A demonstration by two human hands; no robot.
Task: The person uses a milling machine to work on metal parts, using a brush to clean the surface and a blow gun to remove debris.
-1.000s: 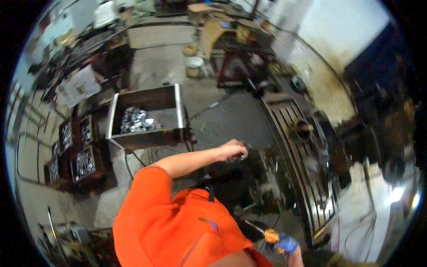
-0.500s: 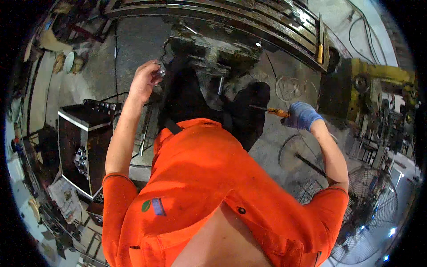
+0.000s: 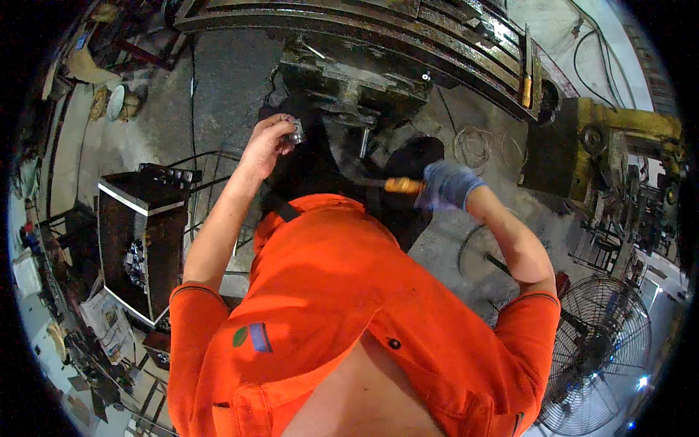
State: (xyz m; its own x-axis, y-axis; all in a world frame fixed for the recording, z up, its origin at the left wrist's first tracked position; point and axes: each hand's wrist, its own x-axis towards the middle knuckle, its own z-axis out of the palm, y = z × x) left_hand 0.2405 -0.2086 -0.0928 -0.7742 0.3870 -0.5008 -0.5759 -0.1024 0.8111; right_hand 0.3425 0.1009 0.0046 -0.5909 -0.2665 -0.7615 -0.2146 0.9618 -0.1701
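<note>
My bare left hand (image 3: 266, 146) is closed on a small shiny metal part (image 3: 296, 131), held above my left thigh; its exact kind I cannot make out. In a blue work glove, my right hand (image 3: 448, 185) grips a tool with an orange-yellow handle (image 3: 403, 186). Its thin dark shaft points left over my lap, blurred against my dark trousers, so whether it is a file or a screwdriver does not show. Tool and metal part are apart. Beyond my knees stands a dark, greasy machine (image 3: 349, 84) with a short bright metal bar (image 3: 364, 143) sticking out toward me.
On the left is an open dark box (image 3: 142, 247) with small metal parts (image 3: 135, 262) inside. A long machine bed (image 3: 408, 29) crosses the far side, with another orange-handled tool (image 3: 526, 91) at its right end. A yellow-green machine (image 3: 582, 146) and a fan (image 3: 601, 349) stand right.
My left hand has moved right with the metal part, toward my body's middle. My right hand has brought the orange-handled tool left, over my lap, closer to the left hand.
</note>
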